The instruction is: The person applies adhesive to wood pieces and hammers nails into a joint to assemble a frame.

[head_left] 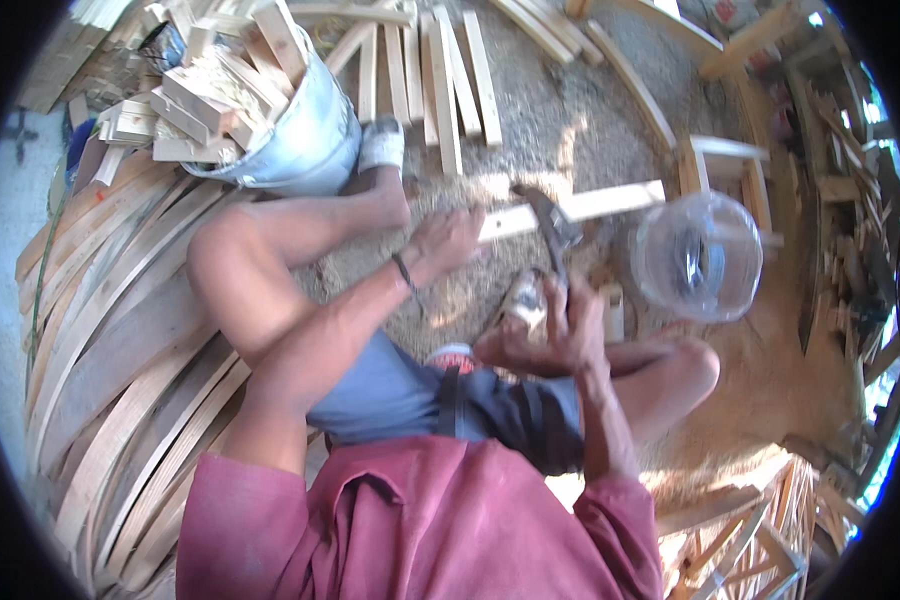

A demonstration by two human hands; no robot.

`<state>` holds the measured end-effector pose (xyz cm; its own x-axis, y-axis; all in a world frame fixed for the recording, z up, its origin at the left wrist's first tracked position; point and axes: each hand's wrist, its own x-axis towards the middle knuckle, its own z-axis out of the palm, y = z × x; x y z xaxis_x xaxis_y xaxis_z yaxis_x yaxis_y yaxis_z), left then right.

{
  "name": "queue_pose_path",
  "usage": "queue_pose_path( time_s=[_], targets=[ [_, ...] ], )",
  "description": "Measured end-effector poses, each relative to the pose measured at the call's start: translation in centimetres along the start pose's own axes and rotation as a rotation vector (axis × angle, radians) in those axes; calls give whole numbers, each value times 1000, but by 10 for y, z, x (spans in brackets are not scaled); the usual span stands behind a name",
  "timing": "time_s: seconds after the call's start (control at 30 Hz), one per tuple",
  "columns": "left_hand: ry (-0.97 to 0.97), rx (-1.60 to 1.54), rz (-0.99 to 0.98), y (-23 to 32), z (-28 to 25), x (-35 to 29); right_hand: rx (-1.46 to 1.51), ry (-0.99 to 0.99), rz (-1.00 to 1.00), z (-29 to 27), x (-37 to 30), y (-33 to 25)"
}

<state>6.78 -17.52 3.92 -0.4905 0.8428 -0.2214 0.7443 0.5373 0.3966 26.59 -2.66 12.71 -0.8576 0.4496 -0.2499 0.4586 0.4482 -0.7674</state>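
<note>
My left hand [448, 242] is closed on the near end of a pale wooden strip [618, 201], which reaches away to the right. A few small dark spots show on the strip beside my fingers. My right hand [576, 322] grips the handle of a hammer [555, 222]. The dark hammer head is over the middle of the strip; whether it touches the wood I cannot tell. Both hands are in front of my bent legs. A small pale bottle-like container [612, 312] stands just right of my right hand.
A metal bucket [315, 150] heaped with wood offcuts stands at the far left. Long planks [130, 340] lie stacked along the left. Several loose strips [445, 95] rest on the ground ahead. A large clear plastic container [698, 258] and a small wooden frame [730, 150] are at the right.
</note>
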Motion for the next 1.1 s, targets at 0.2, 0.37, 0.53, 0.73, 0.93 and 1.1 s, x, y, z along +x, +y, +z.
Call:
queue_pose_path(
  time_s=[0.2, 0.37, 0.53, 0.73, 0.93, 1.1],
  targets=[
    [-48, 67, -40, -8, -6, -9, 483, 292, -555, -45, 12, -63],
    [-17, 21, 4, -3, -7, 5, 46, 223, -402, 1, 9, 5],
    [-23, 31, 8, -2, -1, -8, -29, 32, 60, 9, 15, 16],
    [-30, 68, -28, -9, -11, -4, 253, 205, -338, -12, 10, -15],
    [-71, -5, -77, -6, -14, 6, -148, -97, 49, 32, 17, 51],
    [-38, 14, -60, 3, -15, -2, -238, -27, 80, 18, 0, 33]
  ],
)
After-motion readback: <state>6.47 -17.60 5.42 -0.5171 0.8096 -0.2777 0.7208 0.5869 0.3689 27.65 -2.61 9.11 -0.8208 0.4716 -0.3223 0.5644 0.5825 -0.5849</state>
